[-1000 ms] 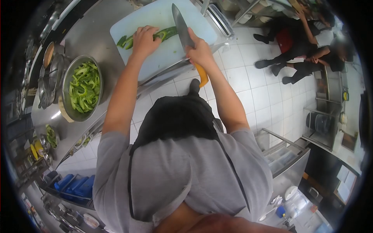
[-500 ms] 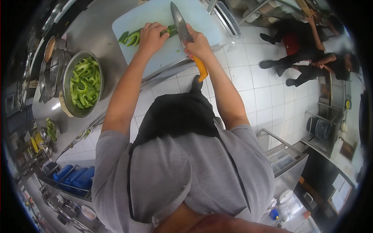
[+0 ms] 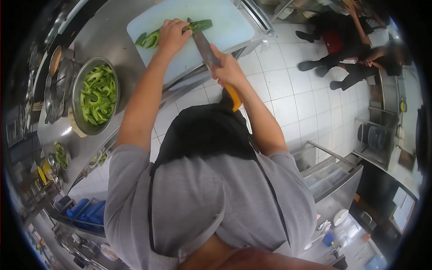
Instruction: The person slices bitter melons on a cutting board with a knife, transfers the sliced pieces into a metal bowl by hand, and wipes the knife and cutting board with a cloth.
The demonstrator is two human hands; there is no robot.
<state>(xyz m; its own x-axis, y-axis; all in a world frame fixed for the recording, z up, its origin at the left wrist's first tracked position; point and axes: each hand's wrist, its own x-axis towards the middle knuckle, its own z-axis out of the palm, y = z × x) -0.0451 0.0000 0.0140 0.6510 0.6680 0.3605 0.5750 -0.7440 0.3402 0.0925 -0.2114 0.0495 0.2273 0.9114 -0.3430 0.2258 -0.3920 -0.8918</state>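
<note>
On the white cutting board (image 3: 234,33), my left hand (image 3: 173,38) presses down with curled fingers on a length of green bitter melon (image 3: 201,25). Its bumpy end sticks out to the right of my fingers. Cut curved slices (image 3: 151,40) lie just left of that hand. My right hand (image 3: 229,71) is closed on the yellow handle of a kitchen knife (image 3: 207,51). The blade slants up and left, its tip at the bitter melon close to my left fingertips. Whether the tip is in the flesh is hard to see.
A metal bowl (image 3: 113,114) of sliced bitter melon stands left on the steel counter (image 3: 101,42), beside several metal strainers or ladles (image 3: 56,85). A smaller bowl of green pieces (image 3: 60,155) lies farther down. People in dark clothes (image 3: 346,54) are at the upper right, over the tiled floor.
My right hand has drawn the knife back toward me; its tip has come from beyond the bitter melon down to it. The left hand stays on the bitter melon.
</note>
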